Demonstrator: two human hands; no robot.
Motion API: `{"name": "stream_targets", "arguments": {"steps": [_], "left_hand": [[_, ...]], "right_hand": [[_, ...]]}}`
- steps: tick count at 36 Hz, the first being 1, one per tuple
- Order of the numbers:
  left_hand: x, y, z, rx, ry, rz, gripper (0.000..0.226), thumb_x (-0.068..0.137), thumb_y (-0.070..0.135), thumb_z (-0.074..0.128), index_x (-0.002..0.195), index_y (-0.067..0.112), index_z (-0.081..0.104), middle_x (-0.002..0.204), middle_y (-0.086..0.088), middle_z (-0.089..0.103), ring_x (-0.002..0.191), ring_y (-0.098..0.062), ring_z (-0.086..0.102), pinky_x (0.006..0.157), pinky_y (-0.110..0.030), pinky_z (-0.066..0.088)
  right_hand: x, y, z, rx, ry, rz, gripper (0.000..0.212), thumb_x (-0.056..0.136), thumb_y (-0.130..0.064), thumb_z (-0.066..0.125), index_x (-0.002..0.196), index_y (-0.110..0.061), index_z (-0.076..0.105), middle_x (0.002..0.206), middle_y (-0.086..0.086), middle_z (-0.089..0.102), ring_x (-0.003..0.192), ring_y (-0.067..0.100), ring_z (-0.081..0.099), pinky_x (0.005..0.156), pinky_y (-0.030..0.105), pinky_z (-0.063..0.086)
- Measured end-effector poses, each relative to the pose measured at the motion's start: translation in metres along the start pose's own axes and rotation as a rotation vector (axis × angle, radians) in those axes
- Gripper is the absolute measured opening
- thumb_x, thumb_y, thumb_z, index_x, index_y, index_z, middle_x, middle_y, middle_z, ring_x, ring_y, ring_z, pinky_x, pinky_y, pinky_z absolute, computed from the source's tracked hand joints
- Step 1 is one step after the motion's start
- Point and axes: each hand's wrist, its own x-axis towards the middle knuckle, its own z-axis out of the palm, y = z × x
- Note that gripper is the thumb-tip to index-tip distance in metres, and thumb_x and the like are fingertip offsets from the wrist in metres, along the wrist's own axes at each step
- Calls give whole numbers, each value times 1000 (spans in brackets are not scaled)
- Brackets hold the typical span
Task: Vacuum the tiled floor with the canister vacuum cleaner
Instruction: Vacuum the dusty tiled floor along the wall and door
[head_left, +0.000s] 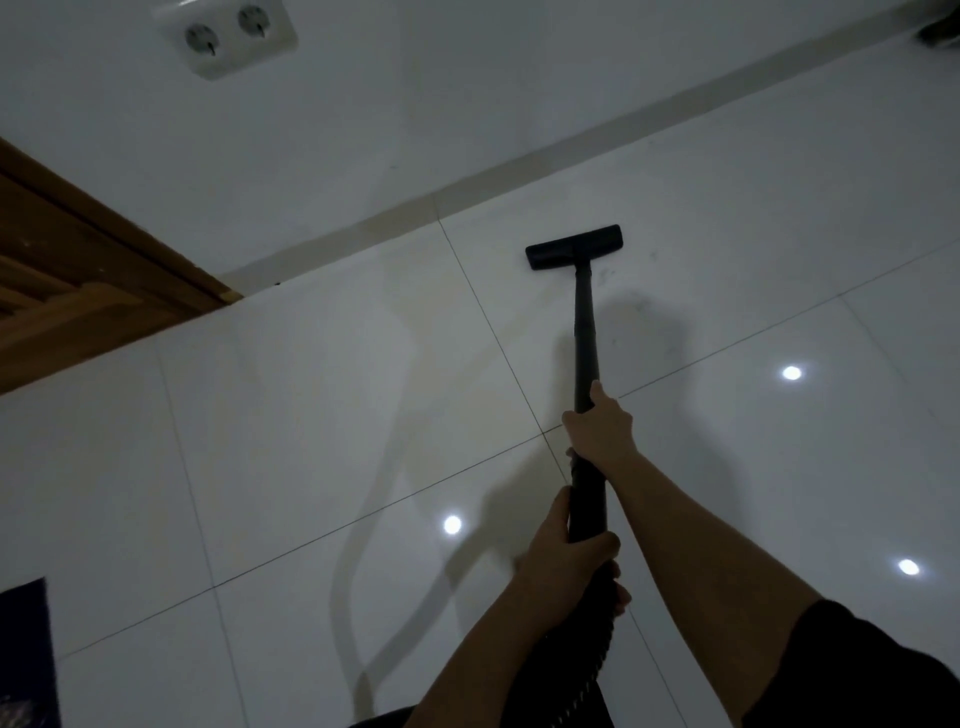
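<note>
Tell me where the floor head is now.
Head view: the floor head lies flat on the tiles right of centre, near the skirting, at the far end of the wand.

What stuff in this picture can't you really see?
Head view, vacuum canister: out of frame; its hose leaves by the bottom edge.
Head view, dark thing in the top right corner: cut off and blurred.
Head view, dark shape at the lower left edge: cut off.

Reaching forward and down, the right hand (600, 423) grips the vacuum wand (584, 322) farther along; the left hand (563, 564) clasps it nearer the body.
</note>
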Motion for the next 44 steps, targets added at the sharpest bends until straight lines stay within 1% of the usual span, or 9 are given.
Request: {"name": "stream_targets", "arguments": {"steps": [5, 10, 14, 18, 23, 29, 33, 39, 44], "left_hand": [[-6, -9, 9, 24, -22, -14, 58, 90, 1, 48, 140, 24, 31, 66, -9, 52, 43, -15, 57, 43, -24, 49], [-10, -18, 15, 55, -48, -14, 61, 89, 1, 49, 143, 24, 29, 66, -8, 52, 43, -15, 56, 44, -25, 50], [-11, -21, 20, 79, -63, -14, 58, 89, 2, 50, 139, 26, 32, 70, -10, 51, 45, -13, 56, 46, -24, 50], [-10, -22, 22, 101, -88, -9, 55, 90, 3, 50, 137, 26, 33, 71, -9, 50, 44, -13, 57, 46, -24, 51], [-8, -26, 25, 111, -96, -14, 59, 90, 2, 49, 142, 23, 31, 69, -8, 50, 42, -12, 57, 45, -25, 50], [-5, -27, 27, 111, -110, -25, 53, 90, 2, 49, 136, 22, 34, 72, -9, 49, 45, -13, 56, 46, -24, 50], [-1, -28, 26, 112, -107, -32, 52, 89, 2, 50, 136, 21, 34, 72, -9, 48, 46, -14, 55, 46, -25, 51], [3, -28, 26, 118, -120, -45, 52, 90, 2, 49, 136, 21, 34, 73, -10, 48, 48, -16, 55, 44, -23, 49], [1, -29, 27, 119, -148, -61, 52, 90, 3, 49, 136, 22, 33, 74, -11, 49, 46, -15, 56, 45, -24, 50]], "right_hand": [[-8, 14, -7, 19, 27, 18, 66, 93, -10, 50, 153, -13, 21, 108, 15, 52, 63, 22, 60, 62, 31, 56], [-16, 25, -14, 34, 61, 30, 63, 92, -8, 50, 150, -11, 25, 108, 19, 58, 55, 18, 58, 49, 24, 50], [-19, 31, -20, 48, 82, 41, 63, 92, -9, 50, 150, -12, 25, 108, 19, 59, 52, 17, 57, 44, 21, 47], [-20, 38, -24, 72, 97, 52, 62, 92, -9, 52, 149, -12, 27, 110, 20, 58, 54, 18, 57, 49, 25, 52], [-22, 43, -28, 100, 108, 61, 67, 94, -10, 51, 153, -14, 20, 116, 21, 57, 53, 18, 56, 46, 22, 48], [-20, 48, -29, 122, 117, 75, 66, 94, -9, 51, 152, -15, 22, 119, 20, 55, 54, 17, 56, 46, 21, 47], [-18, 49, -29, 123, 118, 79, 64, 94, -8, 51, 151, -13, 24, 117, 20, 57, 53, 16, 56, 44, 20, 46], [-19, 51, -31, 112, 125, 77, 67, 95, -8, 50, 154, -13, 18, 118, 20, 56, 54, 16, 56, 46, 20, 46], [-22, 55, -33, 113, 135, 106, 65, 94, -7, 51, 152, -12, 22, 109, 17, 54, 55, 16, 56, 47, 21, 46]]}}
